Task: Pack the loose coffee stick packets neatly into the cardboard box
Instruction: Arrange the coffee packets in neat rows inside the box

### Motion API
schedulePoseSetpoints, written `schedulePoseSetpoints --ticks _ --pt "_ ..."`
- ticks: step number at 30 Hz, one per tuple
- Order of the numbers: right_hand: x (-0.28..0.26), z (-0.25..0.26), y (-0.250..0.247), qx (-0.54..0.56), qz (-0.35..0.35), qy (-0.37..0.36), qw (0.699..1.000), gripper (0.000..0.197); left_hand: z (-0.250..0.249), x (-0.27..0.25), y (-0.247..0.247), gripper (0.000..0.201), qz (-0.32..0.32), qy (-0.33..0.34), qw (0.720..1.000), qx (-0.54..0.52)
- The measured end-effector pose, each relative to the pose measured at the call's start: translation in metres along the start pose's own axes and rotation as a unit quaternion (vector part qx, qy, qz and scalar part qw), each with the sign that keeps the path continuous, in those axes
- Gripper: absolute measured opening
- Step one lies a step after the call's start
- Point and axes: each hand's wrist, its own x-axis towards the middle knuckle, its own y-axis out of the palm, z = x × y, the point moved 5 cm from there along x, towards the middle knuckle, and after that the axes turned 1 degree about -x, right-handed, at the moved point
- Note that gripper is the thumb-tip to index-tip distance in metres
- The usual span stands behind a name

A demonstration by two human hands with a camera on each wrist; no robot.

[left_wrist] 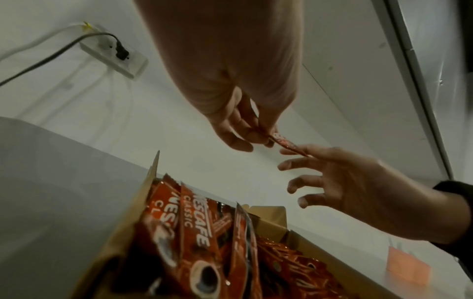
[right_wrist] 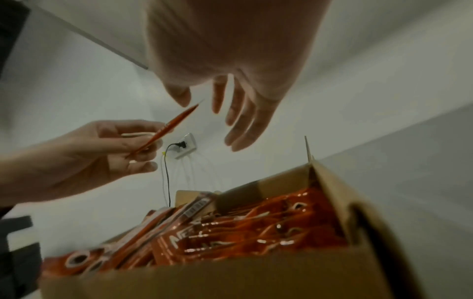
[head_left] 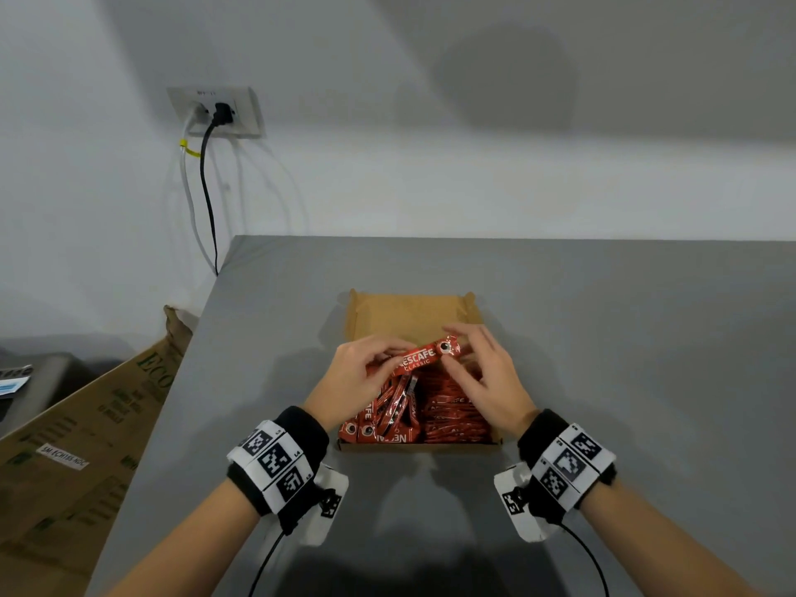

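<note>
— How many things do you have before you?

— You have one cardboard box (head_left: 413, 314) on the grey table (head_left: 624, 338), and both your hands above it. In the box lie many red coffee stick packets (head_left: 452, 411); they overlap, so I cannot count them exactly. One single packet (head_left: 424, 356) is lifted above the others.

— Who holds this single packet?

— Your left hand (head_left: 351, 379) pinches its left end between thumb and fingers. Your right hand (head_left: 491, 377) has the fingers spread and almost straight; the fingertips (left_wrist: 286, 151) touch the right end of the packet, but they do not close round it.

— Which way does it point?

— Its long axis goes across the box, from your left to your right, and the right end is a little higher. The printed face with the white letters looks up to you. The packets at the left side of the box lie roughly towards and away from you, some tilted.

— And the materials?

— The packets are thin, flat, long strips of shiny foil. The box is plain brown cardboard, shallow and rectangular, with its flap open at the far side.
</note>
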Motion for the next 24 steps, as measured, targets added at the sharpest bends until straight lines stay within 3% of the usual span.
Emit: schedulePoseSetpoints --ticks 4,7,11,13,15,18,21,24 --pt "-0.010 -0.002 -0.001 0.052 -0.010 -0.001 0.999 0.023 -0.001 0.000 0.011 0.025 0.017 0.004 1.000 -0.011" --pt "-0.018 -0.009 -0.001 0.106 -0.033 0.021 0.994 0.024 0.001 -0.003 0.020 0.025 0.031 -0.061 0.995 -0.068" --pt "-0.021 -0.005 -0.001 0.149 -0.070 0.034 0.986 0.042 -0.006 -0.009 0.041 0.011 0.063 -0.095 0.987 -0.115" --pt "-0.019 -0.005 -0.002 0.175 -0.081 0.045 0.980 0.057 -0.006 -0.011 0.048 0.014 0.051 -0.107 0.987 -0.112" --pt "-0.016 -0.008 -0.003 0.182 -0.080 0.060 0.978 0.056 -0.005 -0.012 0.053 0.019 0.045 -0.112 0.986 -0.114" --pt "-0.015 -0.008 -0.004 0.150 -0.067 0.062 0.984 0.042 -0.006 -0.012 0.056 0.017 0.057 -0.103 0.987 -0.108" --pt "-0.017 -0.005 -0.010 0.126 -0.058 0.039 0.990 0.054 -0.005 -0.007 0.049 0.013 0.063 -0.079 0.994 -0.032" --pt "-0.017 -0.008 -0.012 -0.043 0.058 0.025 0.997 0.023 -0.009 -0.004 0.047 0.012 0.129 0.006 0.986 0.104"
